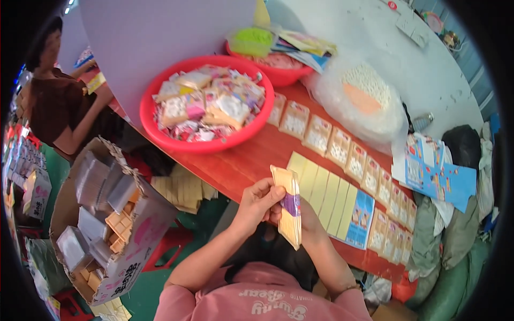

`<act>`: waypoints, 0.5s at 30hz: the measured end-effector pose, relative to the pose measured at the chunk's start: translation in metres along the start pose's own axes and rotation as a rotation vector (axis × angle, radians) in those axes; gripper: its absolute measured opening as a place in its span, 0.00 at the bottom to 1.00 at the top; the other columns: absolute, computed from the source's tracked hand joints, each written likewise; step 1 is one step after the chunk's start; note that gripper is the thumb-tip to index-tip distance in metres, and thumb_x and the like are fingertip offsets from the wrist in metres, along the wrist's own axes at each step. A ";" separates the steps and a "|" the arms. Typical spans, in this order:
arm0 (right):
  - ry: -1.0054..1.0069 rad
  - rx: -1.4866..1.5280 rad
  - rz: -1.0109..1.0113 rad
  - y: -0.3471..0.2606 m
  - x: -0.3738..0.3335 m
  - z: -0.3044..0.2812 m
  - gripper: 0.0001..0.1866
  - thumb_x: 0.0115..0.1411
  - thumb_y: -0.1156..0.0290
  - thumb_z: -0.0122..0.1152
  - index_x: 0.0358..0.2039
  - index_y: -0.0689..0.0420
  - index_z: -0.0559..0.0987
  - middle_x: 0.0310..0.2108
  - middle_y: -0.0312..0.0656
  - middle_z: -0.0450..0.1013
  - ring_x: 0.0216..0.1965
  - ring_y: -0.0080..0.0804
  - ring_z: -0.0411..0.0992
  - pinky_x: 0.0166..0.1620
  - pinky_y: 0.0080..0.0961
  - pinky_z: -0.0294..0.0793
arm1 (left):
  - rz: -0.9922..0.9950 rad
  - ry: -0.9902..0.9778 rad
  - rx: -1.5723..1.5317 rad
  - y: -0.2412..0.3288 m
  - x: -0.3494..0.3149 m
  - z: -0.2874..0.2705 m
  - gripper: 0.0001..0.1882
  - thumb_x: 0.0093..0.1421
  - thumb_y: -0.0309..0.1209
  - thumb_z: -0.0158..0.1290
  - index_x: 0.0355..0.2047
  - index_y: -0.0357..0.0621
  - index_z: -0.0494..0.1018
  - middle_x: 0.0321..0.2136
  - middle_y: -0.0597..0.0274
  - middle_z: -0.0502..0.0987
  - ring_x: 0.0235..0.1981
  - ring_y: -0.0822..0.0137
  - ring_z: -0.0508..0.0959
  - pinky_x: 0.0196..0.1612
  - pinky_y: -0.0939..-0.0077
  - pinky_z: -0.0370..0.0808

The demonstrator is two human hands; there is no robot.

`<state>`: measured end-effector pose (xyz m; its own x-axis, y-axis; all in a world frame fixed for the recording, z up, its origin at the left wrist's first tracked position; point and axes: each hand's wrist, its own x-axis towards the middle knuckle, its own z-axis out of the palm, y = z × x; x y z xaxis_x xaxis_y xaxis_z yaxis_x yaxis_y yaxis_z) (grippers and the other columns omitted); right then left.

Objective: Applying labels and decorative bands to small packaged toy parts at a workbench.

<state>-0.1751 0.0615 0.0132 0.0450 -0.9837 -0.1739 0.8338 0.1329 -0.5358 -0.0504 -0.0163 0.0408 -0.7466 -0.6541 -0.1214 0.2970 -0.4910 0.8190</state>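
- Pink shirt front [251,297] nearest the camera, below both hands.
- Left hand [254,206]: thumb on the near face of a flat stack [289,214], pinching it against fingers mostly hidden behind. Stack is pale yellow with a purple band, held up off the table [214,168], tilted; the grip at its edge probably keeps the layers together.
- Right hand [311,222]: behind the stack's right side, fingers out of sight; can't tell if it's gripping or just steadying.
- Yellow strips [320,187]: just past the right hand, side by side, ending at a blue printed card [360,216]. Looks laid out for easy reach.
- Trays of white pellets [339,145]: long row beyond the strips, short second row right of them; presumably spaced so each stays accessible.
- Bag of pellets [348,128]: farther ahead-right, orange scoop [361,99] inside, likely parked there for filling.
- Red basin [148,109]: ahead-left of the left hand, heaped with packets [195,80].
- Carton [140,246]: left of the left hand, below table level, holds clear trays [91,179].
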 end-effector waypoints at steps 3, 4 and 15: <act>-0.038 0.063 0.023 0.001 0.010 0.014 0.13 0.61 0.65 0.52 0.38 0.64 0.73 0.28 0.43 0.73 0.30 0.32 0.74 0.37 0.25 0.74 | -0.003 0.065 -0.050 0.012 -0.003 -0.006 0.12 0.62 0.38 0.51 0.34 0.41 0.73 0.16 0.71 0.72 0.12 0.82 0.69 0.12 0.91 0.60; -0.049 0.056 0.026 -0.001 0.014 0.019 0.13 0.61 0.65 0.52 0.38 0.64 0.73 0.28 0.43 0.73 0.30 0.32 0.74 0.37 0.25 0.74 | 0.010 0.067 -0.048 0.015 -0.002 -0.010 0.12 0.62 0.38 0.51 0.34 0.41 0.73 0.16 0.71 0.72 0.12 0.82 0.69 0.12 0.91 0.60; 0.024 -0.285 -0.249 -0.057 0.143 0.116 0.15 0.62 0.74 0.49 0.49 0.64 0.68 0.44 0.44 0.71 0.46 0.33 0.71 0.50 0.33 0.72 | 0.225 0.293 -0.061 0.025 -0.009 -0.047 0.21 0.67 0.43 0.40 0.50 0.40 0.67 0.42 0.55 0.77 0.13 0.81 0.67 0.14 0.90 0.60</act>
<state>-0.1526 -0.1007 0.1146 -0.1552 -0.9875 -0.0265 0.6310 -0.0785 -0.7718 -0.0081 -0.0495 0.0366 -0.4592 -0.8822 -0.1042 0.4760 -0.3434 0.8096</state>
